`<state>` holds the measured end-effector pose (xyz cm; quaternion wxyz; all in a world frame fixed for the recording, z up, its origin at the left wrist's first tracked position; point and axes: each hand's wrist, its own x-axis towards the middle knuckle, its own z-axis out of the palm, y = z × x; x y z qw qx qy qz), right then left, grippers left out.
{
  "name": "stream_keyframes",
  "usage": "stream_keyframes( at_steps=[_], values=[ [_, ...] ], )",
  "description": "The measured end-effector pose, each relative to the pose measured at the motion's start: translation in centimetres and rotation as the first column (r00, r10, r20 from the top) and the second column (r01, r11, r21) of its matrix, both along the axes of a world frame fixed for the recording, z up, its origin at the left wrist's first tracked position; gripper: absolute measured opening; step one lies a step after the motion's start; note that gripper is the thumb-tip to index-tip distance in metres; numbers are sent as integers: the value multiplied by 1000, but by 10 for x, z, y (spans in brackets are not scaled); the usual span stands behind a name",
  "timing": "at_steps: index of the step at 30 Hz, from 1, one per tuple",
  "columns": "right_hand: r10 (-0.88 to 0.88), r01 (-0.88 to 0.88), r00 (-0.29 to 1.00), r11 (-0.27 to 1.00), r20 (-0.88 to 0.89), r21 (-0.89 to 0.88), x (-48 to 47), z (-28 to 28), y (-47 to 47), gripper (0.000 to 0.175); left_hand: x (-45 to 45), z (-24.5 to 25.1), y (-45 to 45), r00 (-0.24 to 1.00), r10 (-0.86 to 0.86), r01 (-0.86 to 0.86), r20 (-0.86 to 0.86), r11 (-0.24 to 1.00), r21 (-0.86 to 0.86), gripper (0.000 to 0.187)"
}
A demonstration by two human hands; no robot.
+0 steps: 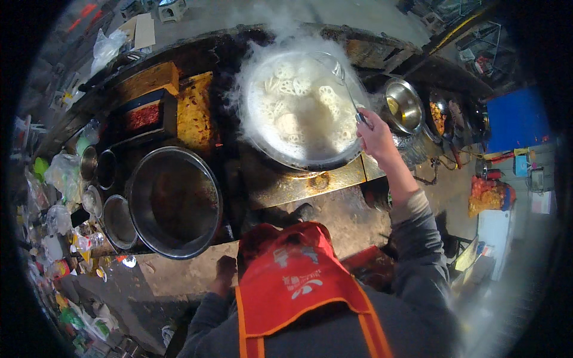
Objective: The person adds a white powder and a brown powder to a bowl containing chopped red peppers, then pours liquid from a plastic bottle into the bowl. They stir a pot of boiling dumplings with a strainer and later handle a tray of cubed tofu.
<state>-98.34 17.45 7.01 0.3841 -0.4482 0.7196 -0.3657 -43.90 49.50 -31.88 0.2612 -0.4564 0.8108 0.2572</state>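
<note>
My right hand grips the handle of a metal skimmer, whose head dips toward the far right side of a large wok. Steam rises from the pale, bubbling liquid in the wok. Lotus root slices float there, some bunched at the far side and others toward the right. Down by my left side, in shadow, hangs my left hand, beside the red apron; its fingers are too dark to make out.
Left of the wok stand a big metal basin, a smaller pot and a dark box of red flakes. A steel bowl with yellowish contents sits to the right, near a pan of orange-brown food. Plastic bags crowd the left edge.
</note>
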Motion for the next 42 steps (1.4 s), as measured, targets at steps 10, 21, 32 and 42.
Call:
stream_keyframes(
  at_steps=[10,21,32,42],
  values=[
    [205,-328,821,933,-533,-147,43,-40,30,43,3,-6,16,999,33,-33,0,999,3,20],
    [139,-231,870,962,-474,-143,27,4,154,47,-7,19,-39,954,291,-271,-66,938,217,9],
    [111,-128,948,991,-300,-38,34,-55,108,45,-2,44,-52,902,101,-110,-420,994,3,19],
    [-97,107,978,993,183,-48,22,-15,118,44,-5,34,-18,973,228,-223,-20,965,140,7]
  ],
)
